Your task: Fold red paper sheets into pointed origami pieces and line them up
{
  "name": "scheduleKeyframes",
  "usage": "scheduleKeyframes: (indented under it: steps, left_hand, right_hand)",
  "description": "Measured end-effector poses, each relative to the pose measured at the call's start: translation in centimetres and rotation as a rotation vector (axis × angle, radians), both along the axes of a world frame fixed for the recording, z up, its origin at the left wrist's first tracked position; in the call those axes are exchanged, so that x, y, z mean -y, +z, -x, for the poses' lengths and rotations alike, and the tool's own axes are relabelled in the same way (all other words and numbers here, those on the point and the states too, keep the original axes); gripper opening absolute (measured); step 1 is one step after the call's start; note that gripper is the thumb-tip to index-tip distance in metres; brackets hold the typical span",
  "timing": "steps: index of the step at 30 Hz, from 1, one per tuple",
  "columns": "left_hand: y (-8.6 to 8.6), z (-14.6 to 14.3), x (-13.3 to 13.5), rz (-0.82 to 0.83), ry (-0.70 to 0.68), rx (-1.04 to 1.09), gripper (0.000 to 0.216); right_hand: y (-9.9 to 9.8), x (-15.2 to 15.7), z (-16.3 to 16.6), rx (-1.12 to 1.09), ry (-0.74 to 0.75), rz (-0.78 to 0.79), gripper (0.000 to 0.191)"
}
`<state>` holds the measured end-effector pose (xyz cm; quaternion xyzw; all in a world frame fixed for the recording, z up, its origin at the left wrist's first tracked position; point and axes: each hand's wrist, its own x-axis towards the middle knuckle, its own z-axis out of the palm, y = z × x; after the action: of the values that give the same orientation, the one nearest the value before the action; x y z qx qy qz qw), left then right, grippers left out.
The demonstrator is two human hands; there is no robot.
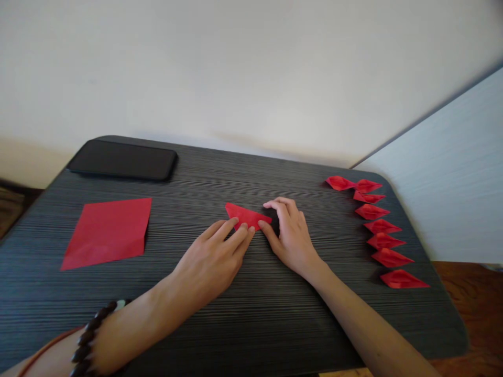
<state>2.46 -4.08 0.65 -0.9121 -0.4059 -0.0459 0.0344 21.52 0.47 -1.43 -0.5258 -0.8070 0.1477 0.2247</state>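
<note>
A small folded piece of red paper (248, 216) lies near the middle of the table, its long edge facing away from me. My left hand (220, 248) rests over its near edge, fingers stretched out and their tips pressing the paper against the tabletop. The left thumb is hidden. At the paper's right end, the thumb tip of my right hand (291, 233) touches it. The other right fingers curve above the table, apart from the thumb. Part of the near edge is covered by my fingertips.
A red paper sheet (108, 233) lies flat on the left. Behind it is a black phone (123, 161). Several folded red paper pieces (384, 241) form a column along the right side of the dark table (243, 319). A pale wall (236, 78) rises behind.
</note>
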Motion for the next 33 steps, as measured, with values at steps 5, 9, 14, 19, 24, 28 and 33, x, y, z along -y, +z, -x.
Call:
scheduleKeyframes:
  steps: [5,9,14,19,24,28,33]
  left_hand:
    - [0.17,0.19,0.24,-0.002,-0.03,-0.025,0.036]
    - [0.29,0.22,0.31,-0.015,-0.03,-0.028,0.036]
    - [0.3,0.0,0.25,-0.032,-0.033,-0.031,0.033]
    - [0.31,-0.02,0.29,-0.02,-0.027,-0.033,0.035]
    - [0.23,0.13,0.4,-0.009,-0.022,-0.033,0.036]
    - [0.15,0.09,0.5,-0.014,-0.025,-0.021,0.036]
    - [0.27,-0.1,0.41,0.002,-0.004,0.014,0.034]
  right_hand:
    - [0.33,-0.18,0.16,0.014,-0.027,0.068,0.028]
    - [0.27,-0.17,0.2,0.013,-0.029,0.07,0.028]
    - [-0.14,0.07,0.3,0.022,-0.016,-0.004,0.035]
    - [0.02,0.05,0.3,0.019,-0.023,0.023,0.032]
    - [0.09,0.05,0.31,0.016,-0.028,0.018,0.033]
    - [0.07,0.25,0.48,0.033,-0.025,-0.002,0.041]
    - [0.06,0.15,0.48,0.038,-0.035,0.004,0.033]
